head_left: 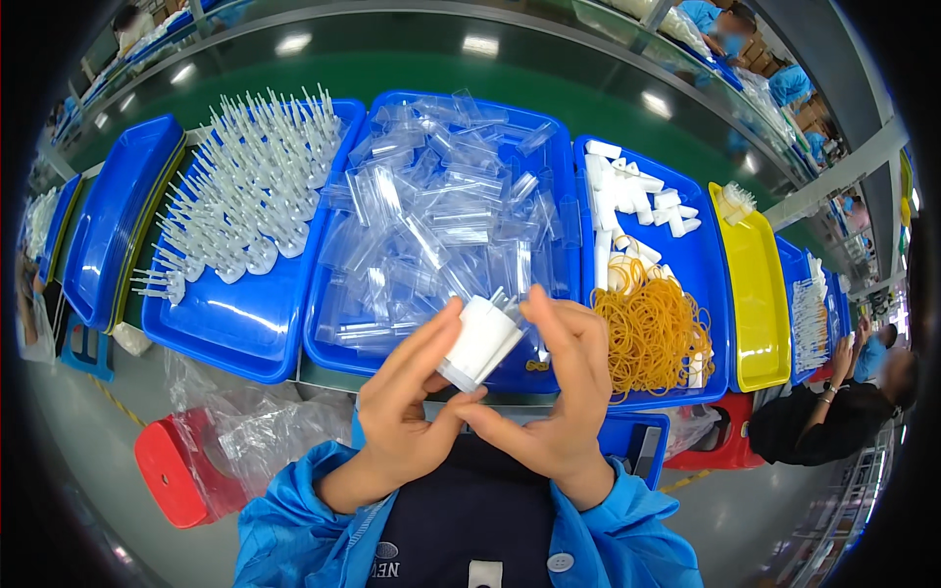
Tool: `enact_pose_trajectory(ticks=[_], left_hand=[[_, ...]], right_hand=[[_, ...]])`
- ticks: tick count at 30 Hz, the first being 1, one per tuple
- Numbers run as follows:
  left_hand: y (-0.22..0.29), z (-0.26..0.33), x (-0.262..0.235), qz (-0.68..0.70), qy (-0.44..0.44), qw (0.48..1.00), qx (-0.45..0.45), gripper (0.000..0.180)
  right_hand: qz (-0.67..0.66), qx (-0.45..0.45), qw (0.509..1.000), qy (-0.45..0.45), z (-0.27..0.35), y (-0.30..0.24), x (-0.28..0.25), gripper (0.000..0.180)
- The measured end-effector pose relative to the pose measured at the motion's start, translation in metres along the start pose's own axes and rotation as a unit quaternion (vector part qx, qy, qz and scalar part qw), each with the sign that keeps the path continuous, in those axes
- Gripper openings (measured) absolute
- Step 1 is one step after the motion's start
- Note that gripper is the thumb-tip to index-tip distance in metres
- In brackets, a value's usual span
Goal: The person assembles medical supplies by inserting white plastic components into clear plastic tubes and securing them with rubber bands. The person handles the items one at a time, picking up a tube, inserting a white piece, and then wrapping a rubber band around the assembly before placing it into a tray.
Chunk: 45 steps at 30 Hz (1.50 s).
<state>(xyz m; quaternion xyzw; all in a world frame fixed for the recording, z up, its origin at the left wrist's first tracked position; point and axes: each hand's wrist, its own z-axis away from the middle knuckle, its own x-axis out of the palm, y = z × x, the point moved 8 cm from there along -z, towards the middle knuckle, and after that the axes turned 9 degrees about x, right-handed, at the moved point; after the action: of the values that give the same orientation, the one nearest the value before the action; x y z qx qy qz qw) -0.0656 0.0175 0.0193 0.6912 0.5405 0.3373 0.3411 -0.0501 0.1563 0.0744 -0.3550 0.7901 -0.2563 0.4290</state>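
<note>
Furthest left of the left hand I see a stack of blue plastic trays (123,225). Nearer to it, a blue plastic tray (245,338) bears rows of translucent whitish pieces with upright thin prongs (245,186). Below that, left of the wearer's sleeve, a crumpled clear plastic bag (270,426) lies against a red plastic stool (169,480).

My left hand (412,407) pinches a white, roughly cylindrical bundle (478,338) between fingers and thumb, tilted, with thin translucent tips at its upper end. Just beyond both hands, a second blue tray (323,349) is heaped with clear plastic sleeves (431,220).

My right hand (554,397) is curled, its index fingertip beside the bundle's upper right and its thumb by the left thumb; I cannot tell whether it grips.

Right of that hand, a third blue tray (704,257) holds short white tubes (642,191) beyond a heap of amber rubber bands (652,328). Further right stand a yellow plastic tray (760,323) and a dark-clothed co-worker (809,421).
</note>
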Motion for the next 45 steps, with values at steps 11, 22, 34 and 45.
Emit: enact_pose_trajectory(ticks=[11, 22, 34, 45], left_hand=[[-0.004, 0.011, 0.024, 0.391, 0.013, 0.902, -0.181, 0.075], [-0.001, -0.006, 0.004, 0.301, -0.120, 0.935, -0.146, 0.078], [-0.007, -0.007, -0.001, 0.209, -0.093, 0.962, -0.151, 0.084], [0.001, -0.007, -0.002, 0.194, -0.124, 0.965, -0.128, 0.082]], right_hand=[[0.071, -0.015, 0.997, 0.009, -0.002, -0.008, 0.003, 0.077], [-0.062, -0.029, 0.988, -0.138, -0.007, -0.007, 0.009, 0.070], [-0.064, 0.000, 0.987, -0.145, -0.008, 0.002, 0.010, 0.069], [-0.066, -0.018, 0.992, -0.102, -0.007, -0.005, 0.002, 0.063]])
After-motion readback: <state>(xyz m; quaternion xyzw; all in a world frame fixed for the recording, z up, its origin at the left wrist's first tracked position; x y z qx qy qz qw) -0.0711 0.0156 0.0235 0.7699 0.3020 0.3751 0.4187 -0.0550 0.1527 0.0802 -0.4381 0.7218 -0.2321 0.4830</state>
